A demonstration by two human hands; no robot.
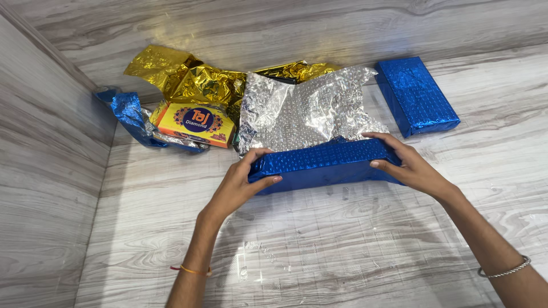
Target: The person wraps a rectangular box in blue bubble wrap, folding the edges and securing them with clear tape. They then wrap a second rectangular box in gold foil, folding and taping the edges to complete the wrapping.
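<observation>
1. The blue-wrapped box (325, 165) lies on the grey wood-grain worktop (297, 251), held at both ends, with the silver inner face of its foil sheet (302, 111) standing up loose behind it.
2. The left hand (240, 185) clasps the box's left end: its fingers (257, 157) curl over the top edge and the thumb presses the front face, so they are pinching the wrapped end, not spread.
3. The right hand (408, 165) does the same at the right end, fingers laid along the top and thumb against the front, closed on the foil.
4. Just beyond the box, the unfolded silver flap is crinkled and uneven. Likely risk: if either hand eases its pressure, the stiff foil could spring back and the fold along the top edge would open.
5. A second risk, as I judge it: pulling the sheet tight over a corner could tear the thin foil, since it is already creased there.
6. Further out, a second blue-wrapped box (416, 94) lies apart at the upper right.
7. To the upper left sit a yellow and orange carton (197, 122), crumpled gold foil (182, 77) and a scrap of blue foil (128, 111), heaped by the wall. Sliding the held box that way could snag it on this loose heap.
</observation>
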